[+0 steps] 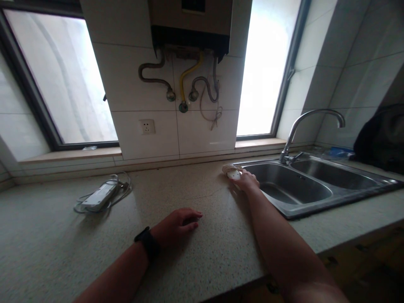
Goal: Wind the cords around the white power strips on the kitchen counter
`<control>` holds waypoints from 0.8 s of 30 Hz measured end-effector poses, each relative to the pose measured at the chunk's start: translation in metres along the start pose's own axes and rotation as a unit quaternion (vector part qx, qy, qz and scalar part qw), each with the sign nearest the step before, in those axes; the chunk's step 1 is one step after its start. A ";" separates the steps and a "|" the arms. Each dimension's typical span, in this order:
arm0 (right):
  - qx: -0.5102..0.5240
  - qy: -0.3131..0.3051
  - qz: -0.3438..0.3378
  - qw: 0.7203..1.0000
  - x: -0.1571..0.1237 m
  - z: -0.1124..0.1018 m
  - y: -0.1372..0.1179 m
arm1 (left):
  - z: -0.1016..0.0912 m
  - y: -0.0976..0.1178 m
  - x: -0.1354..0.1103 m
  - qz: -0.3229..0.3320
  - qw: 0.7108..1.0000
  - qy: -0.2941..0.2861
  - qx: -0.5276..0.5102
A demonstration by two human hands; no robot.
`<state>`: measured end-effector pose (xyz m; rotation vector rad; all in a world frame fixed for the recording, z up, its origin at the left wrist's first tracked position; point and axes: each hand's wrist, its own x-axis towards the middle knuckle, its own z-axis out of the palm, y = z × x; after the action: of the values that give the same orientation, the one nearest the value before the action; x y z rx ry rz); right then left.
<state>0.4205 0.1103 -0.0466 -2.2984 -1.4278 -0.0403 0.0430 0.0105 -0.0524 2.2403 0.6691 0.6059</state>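
My right hand (248, 181) reaches to the left rim of the sink, its fingers closed around a white power strip (234, 173) with a pale cord coiled at its far end. Much of that strip is hidden by the hand. My left hand (183, 220), with a dark watch on the wrist, hovers or rests low over the middle of the counter; I cannot tell if it touches. Its thumb and fingers are apart with nothing between them. Off to the left, another white power strip (100, 195) lies on the counter with its grey cord looped around it.
A steel double sink (285, 210) with a curved faucet (296, 126) is set into the speckled counter (202, 261). A water heater (191, 25) with hoses hangs on the tiled wall above a wall socket (147, 126). A dark bag (380, 136) sits at the far right.
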 end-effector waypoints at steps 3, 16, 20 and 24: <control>-0.018 -0.015 0.016 1.000 -0.005 0.001 0.006 | 0.000 -0.003 0.000 -0.002 1.000 -0.002 -0.002; -0.022 -0.004 -0.019 1.000 0.004 0.015 0.004 | -0.002 0.000 -0.001 0.000 1.000 0.004 -0.001; -0.016 0.009 -0.016 1.000 0.006 0.020 -0.001 | -0.002 0.002 -0.001 0.001 1.000 0.010 -0.004; -0.015 0.021 -0.012 1.000 0.004 0.021 -0.001 | -0.003 0.002 -0.002 0.003 1.000 0.013 -0.002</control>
<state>0.4172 0.1220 -0.0640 -2.2914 -1.4433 -0.1164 0.0407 0.0098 -0.0495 2.2358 0.6727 0.6391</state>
